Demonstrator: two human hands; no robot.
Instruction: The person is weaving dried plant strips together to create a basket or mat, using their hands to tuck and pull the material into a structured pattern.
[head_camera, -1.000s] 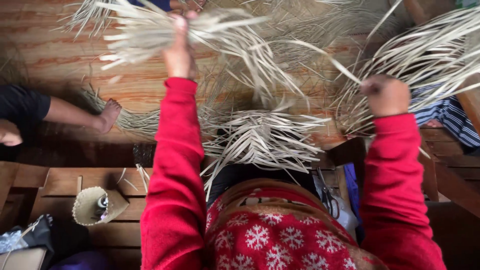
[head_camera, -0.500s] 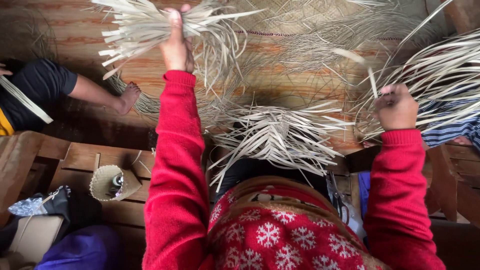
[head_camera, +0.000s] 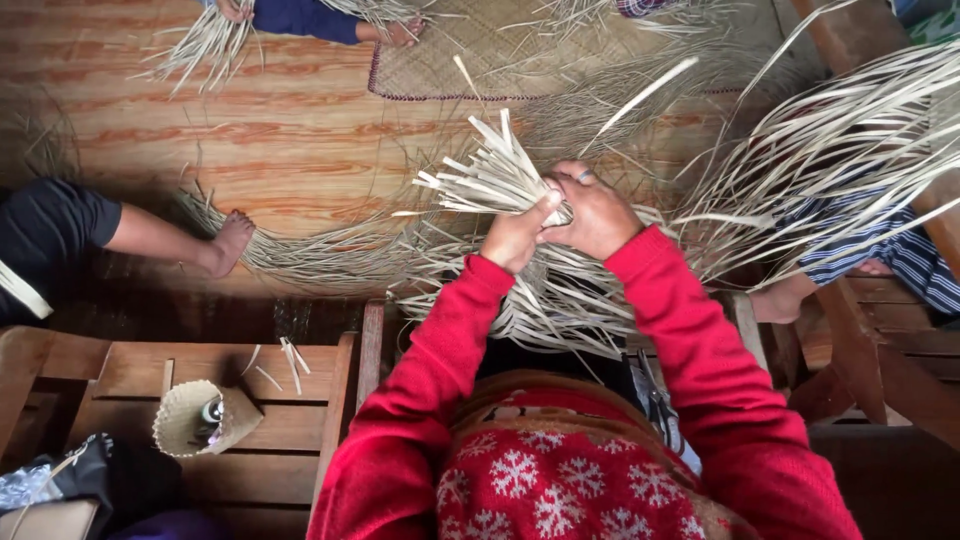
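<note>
From the head view, the left hand (head_camera: 515, 235) and the right hand (head_camera: 598, 212) squeeze one bundle of pale dry leaf strips (head_camera: 490, 180) tight, above the wooden floor (head_camera: 290, 140). Its long way slants, loose ends pointing up-left. A small woven basket (head_camera: 185, 415) sits on the bench's (head_camera: 130, 370) left part.

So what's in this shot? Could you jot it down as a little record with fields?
left hand: gripping the bundle of pale leaf strips
right hand: closed on the same bundle, touching the left hand
lap: loose strips fanned out below the hands
floor: woven mat on wooden boards
bench at left: small woven basket
nearby: another person's bare foot
</note>
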